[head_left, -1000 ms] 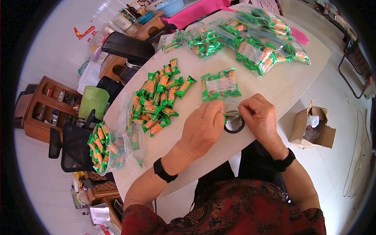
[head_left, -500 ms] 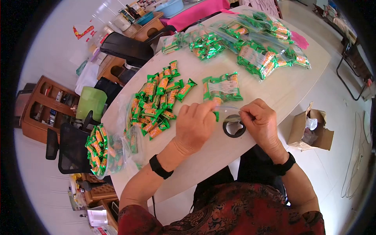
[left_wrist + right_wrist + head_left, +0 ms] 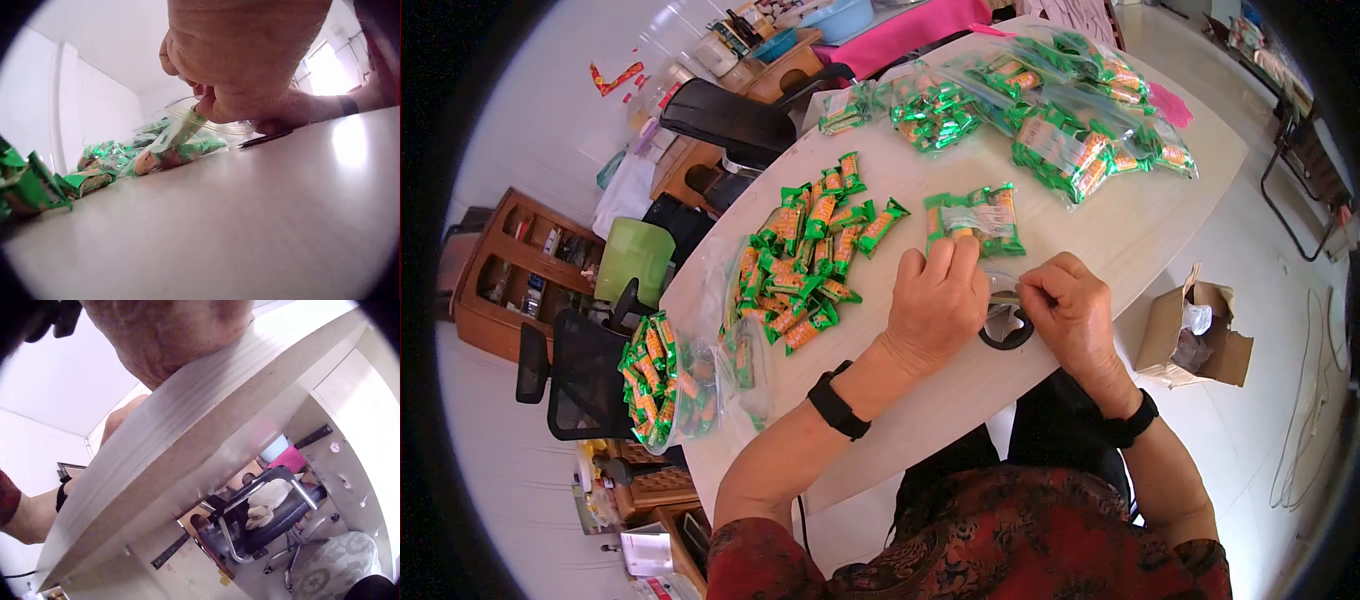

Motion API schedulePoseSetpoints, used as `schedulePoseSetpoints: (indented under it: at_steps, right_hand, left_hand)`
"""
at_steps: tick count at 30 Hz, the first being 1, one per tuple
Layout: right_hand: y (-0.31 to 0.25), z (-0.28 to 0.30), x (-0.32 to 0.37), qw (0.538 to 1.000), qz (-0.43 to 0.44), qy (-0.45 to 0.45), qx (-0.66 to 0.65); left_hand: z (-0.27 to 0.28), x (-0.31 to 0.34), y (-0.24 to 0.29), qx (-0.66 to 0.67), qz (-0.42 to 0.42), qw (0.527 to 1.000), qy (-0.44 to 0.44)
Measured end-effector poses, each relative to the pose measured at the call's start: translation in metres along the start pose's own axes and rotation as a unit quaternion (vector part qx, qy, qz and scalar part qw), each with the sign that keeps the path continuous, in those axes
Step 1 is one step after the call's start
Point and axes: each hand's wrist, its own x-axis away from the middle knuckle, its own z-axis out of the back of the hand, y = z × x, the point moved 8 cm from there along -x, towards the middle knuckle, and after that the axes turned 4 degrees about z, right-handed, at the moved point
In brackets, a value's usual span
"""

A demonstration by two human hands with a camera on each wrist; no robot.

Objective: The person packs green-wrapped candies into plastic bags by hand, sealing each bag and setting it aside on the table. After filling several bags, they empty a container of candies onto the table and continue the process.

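A clear zip bag with several green-and-orange wrapped snacks in it lies before the hands, its mouth toward the person. My left hand is over the mouth; in the left wrist view its fingertips pinch one wrapped snack, slanting down into the bag between the zip edges. At the right side of the mouth my right hand pinches the bag's edge with thumb and curled fingers. A black ring lies on the table between the wrists, partly covered by the left hand.
Loose wrapped snacks are heaped left on the table. A clear bag of snacks slumps at the left edge. Filled zip bags crowd the far end. Right of the table stands an open cardboard box on the floor.
My left hand first drew back left from the bag's mouth, then moved right and forward over it. My right hand keeps its pinch on the edge, nearly still.
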Motion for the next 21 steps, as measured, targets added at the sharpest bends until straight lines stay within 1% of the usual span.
schedulePoseSetpoints:
  at_steps: [1, 2, 4, 5, 7, 8, 10, 13, 14, 16, 17, 19, 21]
  right_hand:
    - [0.0, 0.0, 0.0, 1.0, 0.0, -0.001, 0.001]
    - [0.0, 0.0, 0.0, 1.0, 0.0, -0.001, 0.002]
    - [0.0, 0.0, 0.0, 1.0, 0.006, -0.003, 0.001]
    - [-0.001, -0.001, 0.0, 1.0, 0.011, -0.006, -0.001]
    - [-0.001, -0.002, 0.0, 1.0, 0.016, -0.003, 0.005]
    - [-0.001, -0.002, 0.0, 1.0, 0.02, 0.0, 0.011]
    - [-0.002, -0.001, -0.001, 1.0, 0.017, -0.002, 0.009]
    - [-0.002, -0.001, 0.0, 1.0, 0.01, -0.005, 0.005]
    - [-0.002, -0.001, -0.001, 1.0, 0.007, -0.005, 0.002]
    - [-0.004, -0.001, -0.001, 1.0, 0.02, -0.004, 0.009]
    - [-0.006, -0.001, -0.001, 0.999, 0.032, -0.003, 0.016]
    - [-0.004, -0.001, 0.0, 1.0, 0.028, -0.008, 0.011]
    - [-0.003, -0.003, 0.0, 1.0, 0.025, -0.013, 0.001]
  left_hand:
    - [-0.002, -0.001, -0.002, -0.016, 0.018, 1.0, 0.004]
    - [-0.004, -0.002, -0.003, -0.016, 0.018, 1.0, 0.005]
    - [-0.008, -0.004, -0.012, -0.02, 0.061, 0.998, -0.006]
    - [-0.008, -0.005, -0.014, -0.02, 0.062, 0.998, -0.005]
    - [-0.01, -0.006, -0.024, -0.001, 0.093, 0.995, -0.044]
    - [-0.008, -0.007, -0.025, -0.001, 0.094, 0.995, -0.044]
    - [-0.014, -0.008, -0.033, 0.046, 0.136, 0.985, -0.091]
    - [-0.012, -0.011, -0.041, 0.088, 0.16, 0.98, -0.079]
    - [-0.013, -0.013, -0.043, 0.088, 0.161, 0.98, -0.079]
    - [-0.003, -0.018, -0.036, 0.152, 0.086, 0.985, -0.012]
    - [-0.002, -0.018, -0.037, 0.149, 0.089, 0.985, -0.011]
    - [-0.009, -0.019, -0.028, 0.199, 0.046, 0.976, -0.072]
    - [-0.015, -0.015, -0.031, 0.19, 0.052, 0.979, -0.061]
